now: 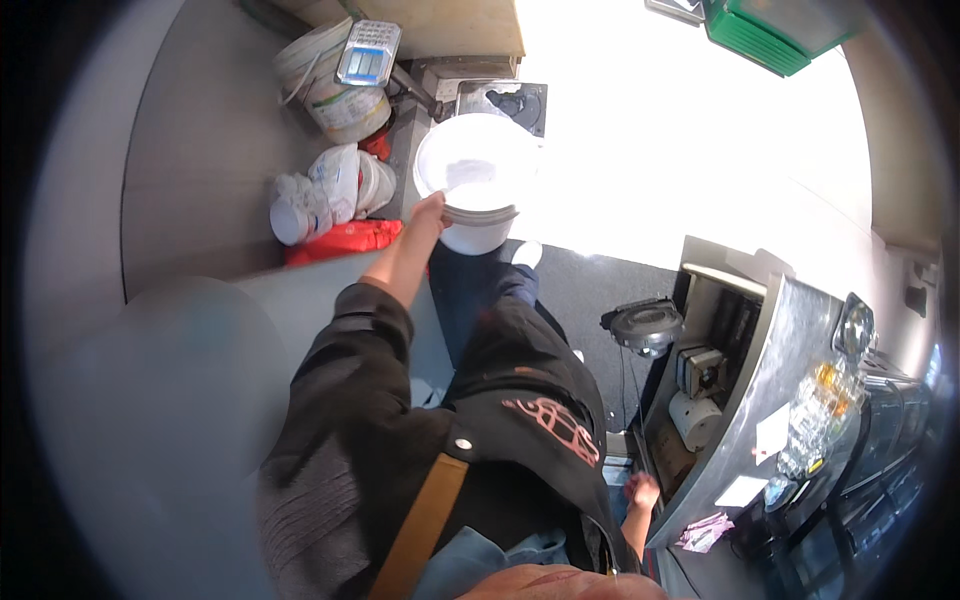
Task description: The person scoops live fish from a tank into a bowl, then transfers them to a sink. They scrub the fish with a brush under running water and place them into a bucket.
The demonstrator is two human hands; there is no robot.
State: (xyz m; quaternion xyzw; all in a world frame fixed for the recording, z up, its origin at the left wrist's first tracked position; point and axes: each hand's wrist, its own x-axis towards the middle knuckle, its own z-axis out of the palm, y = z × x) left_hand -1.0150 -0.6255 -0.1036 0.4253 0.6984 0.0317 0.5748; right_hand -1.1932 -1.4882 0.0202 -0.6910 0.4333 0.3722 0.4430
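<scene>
My left hand point(433, 210) grips the rim of a large white plastic bucket point(480, 232) at the upper middle of the view. The bucket's open top faces up, and something pale inside is washed out by glare. Down at the lower right, my right hand point(643, 489) hangs beside the shelf unit with its fingers curled; whether it holds anything does not show. A dark apron with a pink line drawing and a tan strap covers my body, and one white shoe point(527, 255) shows just below the bucket.
Used buckets point(352, 112), a calculator point(369, 54) and a red bag point(345, 241) line the left wall. A dark round appliance point(646, 327) stands on the floor mat. To the right is a shelf unit point(750, 375) with papers and clear plastic items on top. A green crate point(757, 41) is at upper right.
</scene>
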